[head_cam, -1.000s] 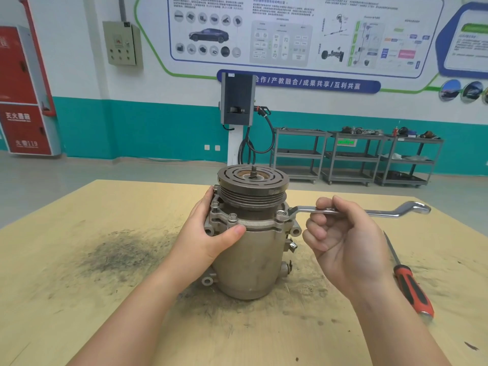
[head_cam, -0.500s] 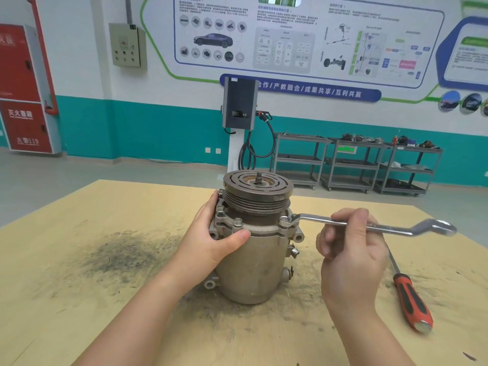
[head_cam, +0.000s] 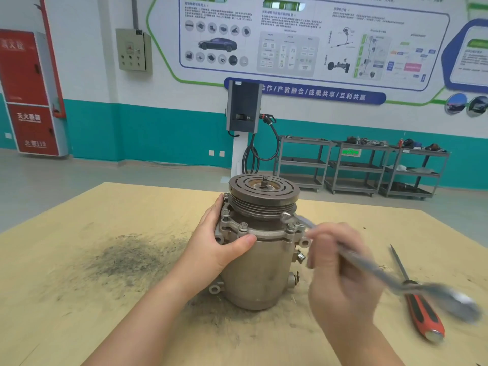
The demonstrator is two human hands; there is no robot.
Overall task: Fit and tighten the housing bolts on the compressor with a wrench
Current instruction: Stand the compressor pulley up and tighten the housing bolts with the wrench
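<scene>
Your right hand (head_cam: 340, 270) is curled round the shaft of the wrench (head_cam: 369, 265), whose near ring end sits by the bolt (head_cam: 291, 227) on the right side of the flange; blur hides whether it is seated on the head. That bolt lies up and to the left of your right hand, and the wrench's long axis runs from it down and to the right, toward you. The right hand is the nearer one to that bolt. Your left hand (head_cam: 221, 247) grips the compressor (head_cam: 260, 241) from the left, thumb laid across the front just under the flange, fingers wrapped behind. The compressor stands upright, pulley on top, near the middle of the table (head_cam: 79, 260).

A second ago the wrench pointed straight out to the right, nearly level; now its free end has swung round toward you, over the red-handled screwdriver (head_cam: 420, 307) lying on the table. The left hand has kept its hold.
</scene>
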